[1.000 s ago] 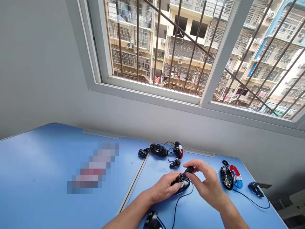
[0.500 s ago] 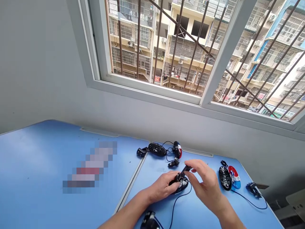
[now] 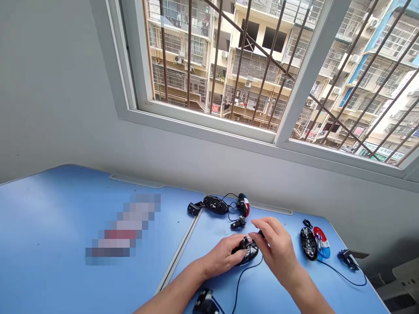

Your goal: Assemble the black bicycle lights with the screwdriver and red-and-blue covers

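Note:
My left hand (image 3: pixel 225 253) is closed around a black oval housing (image 3: pixel 248 256) with a shiny pale patch on its top. A dark cable (image 3: pixel 238 279) runs from it toward the table's front edge. Just to the right, my right hand (image 3: pixel 273 242) pinches a small black part (image 3: pixel 261 234) between thumb and fingertips, close over the housing. Most of that part is hidden by the fingers, so its kind and whether it touches the housing cannot be made out.
Beyond my hands lie a black oval unit (image 3: pixel 216 205) and a red, white and blue one (image 3: pixel 242 205). At right are an open black shell (image 3: pixel 308 244), a coloured oval cover (image 3: pixel 322 242) and a bundled cable (image 3: pixel 348 260). A black piece (image 3: pixel 205 302) sits near the front.
My right hand has turned, and the black part that stuck up between its fingers is now mostly hidden behind them. My left hand stays on the housing.

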`<state>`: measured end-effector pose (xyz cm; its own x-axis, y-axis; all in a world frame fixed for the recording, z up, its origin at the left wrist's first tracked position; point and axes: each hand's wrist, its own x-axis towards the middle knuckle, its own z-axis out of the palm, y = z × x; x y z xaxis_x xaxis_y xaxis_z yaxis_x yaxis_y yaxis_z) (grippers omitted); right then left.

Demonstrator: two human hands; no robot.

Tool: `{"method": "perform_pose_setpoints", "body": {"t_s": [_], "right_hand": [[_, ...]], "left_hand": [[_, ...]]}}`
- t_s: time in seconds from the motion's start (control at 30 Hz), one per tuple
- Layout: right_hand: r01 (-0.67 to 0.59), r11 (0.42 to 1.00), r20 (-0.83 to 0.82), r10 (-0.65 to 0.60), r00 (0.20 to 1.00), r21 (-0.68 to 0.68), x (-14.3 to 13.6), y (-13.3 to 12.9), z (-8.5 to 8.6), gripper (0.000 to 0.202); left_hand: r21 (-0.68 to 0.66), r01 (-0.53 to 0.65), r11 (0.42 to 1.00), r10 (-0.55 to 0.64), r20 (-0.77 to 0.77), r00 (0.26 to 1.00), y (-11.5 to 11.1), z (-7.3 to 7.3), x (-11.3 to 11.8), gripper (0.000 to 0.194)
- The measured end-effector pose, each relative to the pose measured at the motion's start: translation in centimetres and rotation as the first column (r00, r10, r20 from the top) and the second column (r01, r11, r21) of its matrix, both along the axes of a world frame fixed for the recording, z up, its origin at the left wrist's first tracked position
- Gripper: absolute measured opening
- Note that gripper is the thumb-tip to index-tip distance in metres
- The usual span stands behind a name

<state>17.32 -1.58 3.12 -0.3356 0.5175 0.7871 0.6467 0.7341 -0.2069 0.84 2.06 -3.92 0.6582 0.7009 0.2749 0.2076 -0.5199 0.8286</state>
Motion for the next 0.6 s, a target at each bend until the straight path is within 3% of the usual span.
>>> {"method": "perform_pose_setpoints", "body": {"t_s": [0.17,0.43,0.5,0.6], "right_hand": [[-0.078,0.996,0.002,0.078,0.997,-0.046,-0.47,-0.23,0.34,0.037],[0.268,0.963,0.079,-0.269,0.960,0.021,-0.34,-0.30,0.37,0.029],[0.268,0.964,0.086,-0.267,0.960,-0.002,-0.18,-0.42,0.64,0.027],[0.159,0.975,0.039,-0.155,0.987,-0.157,0.07,-0.66,0.87,0.019]], "left_hand": [[0.007,0.008,1.000,-0.008,0.004,1.000,0.06,-0.10,-0.06,0.013],[0.025,0.023,0.999,-0.023,0.003,1.000,0.19,-0.35,-0.07,0.014],[0.026,0.022,0.999,-0.022,0.004,1.000,0.18,-0.31,-0.06,0.014],[0.025,0.026,0.999,-0.026,0.007,1.000,0.08,-0.11,-0.07,0.014]]}}
